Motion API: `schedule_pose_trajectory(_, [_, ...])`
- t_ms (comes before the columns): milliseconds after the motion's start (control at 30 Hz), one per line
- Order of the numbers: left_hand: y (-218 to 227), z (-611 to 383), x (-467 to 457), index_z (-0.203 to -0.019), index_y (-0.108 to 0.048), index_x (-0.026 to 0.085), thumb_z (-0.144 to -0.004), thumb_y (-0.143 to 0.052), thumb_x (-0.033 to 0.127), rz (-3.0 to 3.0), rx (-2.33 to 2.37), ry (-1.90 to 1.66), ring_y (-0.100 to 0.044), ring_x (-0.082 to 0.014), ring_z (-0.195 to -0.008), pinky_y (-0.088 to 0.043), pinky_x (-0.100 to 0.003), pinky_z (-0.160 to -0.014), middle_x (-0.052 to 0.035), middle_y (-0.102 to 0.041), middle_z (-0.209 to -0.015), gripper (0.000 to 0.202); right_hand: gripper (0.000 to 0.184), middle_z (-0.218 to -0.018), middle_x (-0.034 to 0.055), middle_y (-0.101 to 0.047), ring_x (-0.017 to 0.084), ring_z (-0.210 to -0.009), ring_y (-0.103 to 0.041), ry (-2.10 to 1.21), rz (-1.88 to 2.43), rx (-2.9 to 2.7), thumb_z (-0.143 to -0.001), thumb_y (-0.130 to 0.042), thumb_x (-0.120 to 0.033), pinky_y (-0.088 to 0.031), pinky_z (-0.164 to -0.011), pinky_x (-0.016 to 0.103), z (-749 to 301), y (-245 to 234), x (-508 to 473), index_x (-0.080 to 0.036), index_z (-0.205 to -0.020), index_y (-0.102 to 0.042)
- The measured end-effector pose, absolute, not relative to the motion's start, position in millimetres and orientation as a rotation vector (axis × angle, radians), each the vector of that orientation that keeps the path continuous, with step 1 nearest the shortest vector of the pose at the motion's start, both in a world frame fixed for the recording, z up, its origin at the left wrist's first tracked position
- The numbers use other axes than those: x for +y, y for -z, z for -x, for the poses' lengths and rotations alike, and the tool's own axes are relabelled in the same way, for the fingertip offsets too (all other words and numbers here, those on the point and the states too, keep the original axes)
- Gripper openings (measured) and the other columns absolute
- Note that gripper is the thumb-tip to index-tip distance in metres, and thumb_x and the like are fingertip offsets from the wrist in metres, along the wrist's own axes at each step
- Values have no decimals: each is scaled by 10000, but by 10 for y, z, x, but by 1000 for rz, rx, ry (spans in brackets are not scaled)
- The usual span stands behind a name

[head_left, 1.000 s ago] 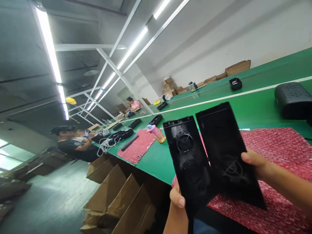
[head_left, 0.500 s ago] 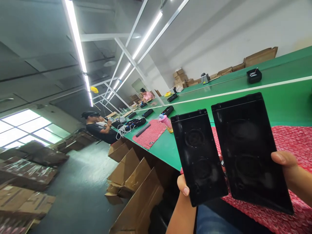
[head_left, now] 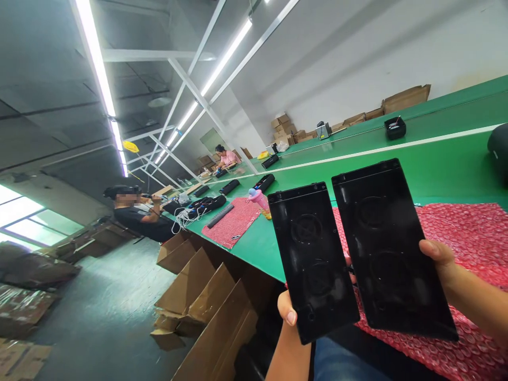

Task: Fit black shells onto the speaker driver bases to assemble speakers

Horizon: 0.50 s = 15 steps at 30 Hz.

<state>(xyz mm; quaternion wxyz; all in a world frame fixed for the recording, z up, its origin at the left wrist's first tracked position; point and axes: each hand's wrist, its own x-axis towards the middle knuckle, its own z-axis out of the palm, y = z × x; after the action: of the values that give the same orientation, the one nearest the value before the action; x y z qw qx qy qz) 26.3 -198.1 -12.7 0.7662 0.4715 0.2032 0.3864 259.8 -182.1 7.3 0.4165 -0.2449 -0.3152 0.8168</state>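
Note:
Two flat black plastic panels are held up side by side, each with two round ring shapes moulded into its face. My left hand [head_left: 288, 312] is closed on the left panel [head_left: 313, 259], its thumb over the lower left edge. My right hand [head_left: 442, 264] grips the right panel [head_left: 391, 248], with its thumb on the right edge. Most of the fingers of both hands are hidden behind the panels. Below and behind them lies red bubble wrap [head_left: 464, 227] on the green table [head_left: 270, 254].
Pink cup [head_left: 259, 200] and a second bubble wrap sheet [head_left: 234, 219] lie left of the panels. Open cardboard boxes [head_left: 198, 286] stand beside the table's edge. A black case [head_left: 395, 128] sits beyond the panels. One person [head_left: 138, 211] sits further along; another [head_left: 227, 157] works beyond.
The view has turned slightly right, so the surroundings sit further left. Both panels stay in my hands, tilted much as before. A dark rounded object has come into view at the right edge.

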Motion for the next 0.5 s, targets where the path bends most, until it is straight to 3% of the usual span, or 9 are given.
schedule_pose_trajectory(67, [142, -256, -1978, -999, -716, 275, -296, -706, 619, -1066, 415, -839, -640, -348, -809, -519, -444, -684, -84, -707, -892, 783, 623, -902, 116, -713, 320, -872, -666, -2182, 565, -695, -440, -681, -562, -475, -851, 503, -2611, -42, -1813, -188, -938, -677])
schedule_pose_trajectory(167, [236, -214, -1969, -1028, -705, 251, -360, -703, 586, -1043, 306, -869, -638, -351, -884, -512, -440, -737, -74, -699, -975, 747, 608, -859, 97, -717, 323, -843, -668, -2199, 569, -573, -415, -705, -544, -480, -844, 501, -2607, -28, -1807, -188, -908, -692])
schedule_pose_trajectory(400, [340, -220, -1958, -799, -720, 233, -356, -699, 602, -915, 283, -928, -647, -269, -724, -536, -386, -649, -36, -703, -838, 577, 603, -818, 91, -709, 303, -810, -669, -2197, 640, -462, -422, -700, -584, -485, -830, 498, -2589, 11, -1779, -183, -872, -669])
schedule_pose_trajectory(500, [343, -238, -1940, -903, -719, 230, -309, -651, 736, -1030, 444, -907, -659, -292, -753, -545, -384, -600, -80, -701, -939, 783, 609, -815, 87, -710, 308, -824, -669, -2188, 648, -449, -446, -686, -609, -476, -852, 506, -2582, 13, -1761, -192, -888, -657])
